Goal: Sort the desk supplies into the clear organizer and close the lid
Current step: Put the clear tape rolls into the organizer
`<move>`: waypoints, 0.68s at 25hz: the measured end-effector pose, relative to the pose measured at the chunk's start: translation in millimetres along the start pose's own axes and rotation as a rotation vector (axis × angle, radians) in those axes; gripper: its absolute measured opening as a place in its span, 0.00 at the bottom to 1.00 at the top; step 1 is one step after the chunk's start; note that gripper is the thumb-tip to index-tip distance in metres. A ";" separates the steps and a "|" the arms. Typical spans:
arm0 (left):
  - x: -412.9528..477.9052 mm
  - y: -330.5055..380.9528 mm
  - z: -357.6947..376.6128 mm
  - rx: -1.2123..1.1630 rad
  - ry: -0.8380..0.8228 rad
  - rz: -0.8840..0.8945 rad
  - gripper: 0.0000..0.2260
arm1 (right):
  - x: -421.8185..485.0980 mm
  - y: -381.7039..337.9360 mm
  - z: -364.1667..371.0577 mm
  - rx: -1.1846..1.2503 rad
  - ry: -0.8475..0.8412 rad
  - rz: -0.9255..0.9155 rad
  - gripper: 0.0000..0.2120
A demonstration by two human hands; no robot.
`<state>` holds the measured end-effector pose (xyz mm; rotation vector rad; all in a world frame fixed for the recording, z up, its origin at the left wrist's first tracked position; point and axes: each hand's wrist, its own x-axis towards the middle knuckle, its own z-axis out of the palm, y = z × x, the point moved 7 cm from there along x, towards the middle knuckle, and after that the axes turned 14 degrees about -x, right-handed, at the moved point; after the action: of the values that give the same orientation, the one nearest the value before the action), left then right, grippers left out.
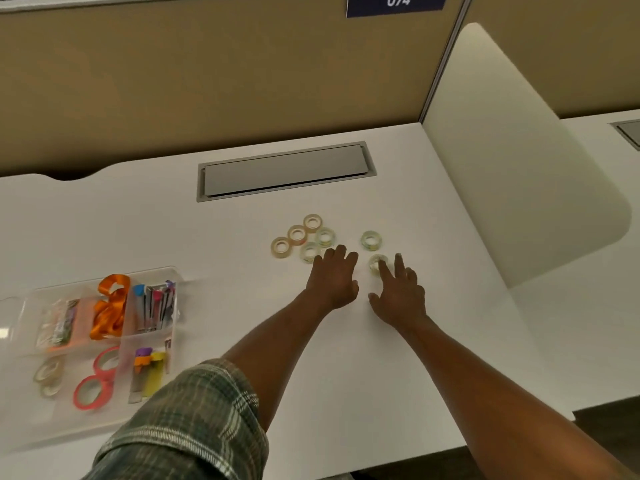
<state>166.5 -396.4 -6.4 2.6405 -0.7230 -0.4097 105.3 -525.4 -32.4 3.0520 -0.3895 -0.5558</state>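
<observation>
Several small clear tape rolls (297, 234) lie in a cluster on the white desk (242, 258). One more tape roll (371, 240) lies alone to their right. My left hand (334, 278) reaches forward, fingers extended, its tips at the nearest roll (309, 251) of the cluster. My right hand (398, 291) has its fingers spread, touching another tape roll (374, 264). The clear organizer (100, 337) sits at the left, lid open, holding orange ribbon (110, 306), pink tape rolls (93, 386), binder clips and other supplies.
A grey cable hatch (285, 170) is set into the desk behind the tape rolls. A tan partition (207, 81) backs the desk and a white divider panel (512, 161) stands at the right. The desk's front edge runs below my arms.
</observation>
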 end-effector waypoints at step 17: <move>42.1 12.3 33.4 0.010 -0.023 -0.006 0.15 | -9.0 27.0 12.2 0.172 0.132 -0.014 0.13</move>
<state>183.7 -437.9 -38.3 2.6521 -0.7270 -0.4404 86.3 -549.0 -39.2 3.2349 -0.4330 -0.3340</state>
